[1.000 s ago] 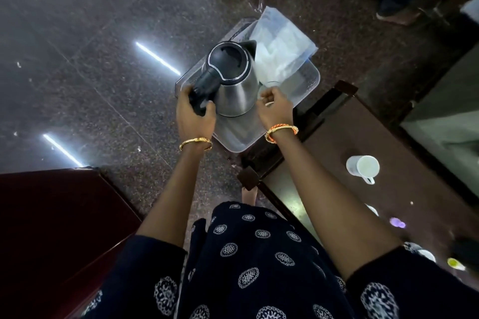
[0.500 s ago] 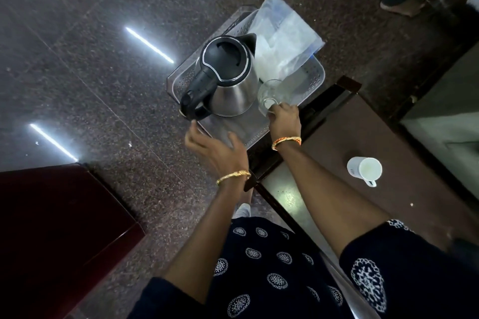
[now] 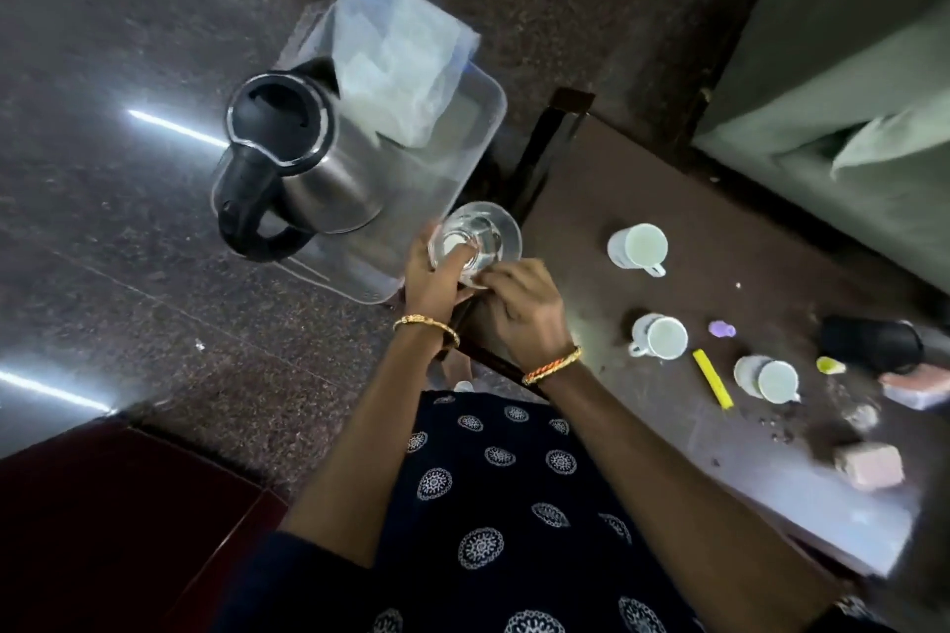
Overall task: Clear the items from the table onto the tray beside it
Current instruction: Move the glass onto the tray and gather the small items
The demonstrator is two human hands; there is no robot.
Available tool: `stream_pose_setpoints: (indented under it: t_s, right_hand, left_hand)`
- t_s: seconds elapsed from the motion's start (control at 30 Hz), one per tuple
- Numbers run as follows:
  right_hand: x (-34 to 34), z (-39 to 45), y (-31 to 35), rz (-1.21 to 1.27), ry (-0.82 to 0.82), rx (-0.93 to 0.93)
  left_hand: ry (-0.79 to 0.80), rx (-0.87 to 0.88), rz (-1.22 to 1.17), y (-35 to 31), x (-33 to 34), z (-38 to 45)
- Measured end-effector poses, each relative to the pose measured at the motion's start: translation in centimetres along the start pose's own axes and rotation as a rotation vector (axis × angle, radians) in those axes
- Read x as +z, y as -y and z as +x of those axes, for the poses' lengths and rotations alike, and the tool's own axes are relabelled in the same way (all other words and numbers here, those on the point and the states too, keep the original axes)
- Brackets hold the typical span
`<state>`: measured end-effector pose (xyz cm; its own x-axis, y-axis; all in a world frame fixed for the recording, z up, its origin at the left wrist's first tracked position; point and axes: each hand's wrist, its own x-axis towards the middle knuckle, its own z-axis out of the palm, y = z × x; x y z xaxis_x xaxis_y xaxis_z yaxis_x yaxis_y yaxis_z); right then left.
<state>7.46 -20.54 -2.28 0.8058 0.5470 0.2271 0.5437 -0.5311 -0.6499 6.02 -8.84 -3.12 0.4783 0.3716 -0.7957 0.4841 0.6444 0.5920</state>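
A clear plastic tray [image 3: 478,139] stands on the floor beside the brown table [image 3: 576,201]. In it are a steel kettle [image 3: 308,180] with a black handle and a plastic bag [image 3: 396,67]. A clear glass [image 3: 475,242] hangs over the tray's near right corner. My left hand [image 3: 429,272] holds it from the left and my right hand [image 3: 524,308] pinches its near rim. Three white cups remain on the table: the far cup [image 3: 637,247], the middle cup [image 3: 660,337] and the near cup [image 3: 771,380].
Also on the table are a yellow sachet [image 3: 712,378], a purple scrap [image 3: 722,329], a black container [image 3: 869,342], a pinkish block [image 3: 869,465] and crumbs. A grey-green sofa [image 3: 848,108] borders the table's far side. A dark red cabinet [image 3: 103,529] stands at lower left.
My left hand left the kettle's handle and came over to the glass. The glass was drawn back from the tray's middle to its near right corner, now held by both hands.
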Motion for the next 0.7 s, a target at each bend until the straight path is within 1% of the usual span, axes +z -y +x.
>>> stream_pose_setpoints:
  t_s: [0.1,0.17,0.2,0.27,0.3,0.33,0.37,0.43,0.5,0.6,0.63,0.7]
  right_hand:
    - [-2.4,-3.5,-0.7,0.068,0.009,0.112]
    - [-4.6,-5.8,-1.6,0.104,-0.059,0.253]
    - [-5.7,-6.8,-2.4,0.123,-0.115,0.365]
    - [-7.6,-8.5,-4.1,0.227,-0.2,0.664]
    - [-8.7,-9.2,-5.2,0.301,-0.202,0.832]
    - [-9.6,-9.9,-6.4,0.367,-0.166,0.983]
    - [-10.5,-10.7,-7.7,0.412,-0.113,1.092]
    - [-12.6,-11.9,-10.0,0.44,-0.075,1.19]
    - [-15.2,-13.1,-12.3,0.367,-0.111,1.23]
    - [-18.8,-15.0,-16.3,0.19,-0.209,1.299]
    - [-19.9,-15.5,-18.0,0.159,-0.257,1.348]
    - [-22.3,-16.1,-21.7,0.124,-0.358,1.437]
  left_hand:
    - [0.017,-0.061,0.01,2.1,2.0,-1.1]
    - [0.032,-0.095,0.062,3.8,3.8,-1.9]
    - [0.048,-0.108,0.099,4.7,4.8,-2.3]
    - [0.084,-0.129,0.182,6.4,6.8,-3.2]
    - [0.113,-0.131,0.24,7.3,8.2,-3.8]
    - [0.144,-0.124,0.31,8.1,9.8,-4.3]
    - [0.177,-0.101,0.389,9.2,11.5,-4.9]
    - [0.232,-0.044,0.515,11.5,14.7,-5.9]
    - [0.253,-0.008,0.637,14.0,18.4,-6.6]
    - [0.327,0.097,0.851,17.0,24.0,-7.0]
    - [0.362,0.113,0.89,18.1,26.0,-7.1]
    - [0.405,0.085,0.89,20.1,30.2,-6.9]
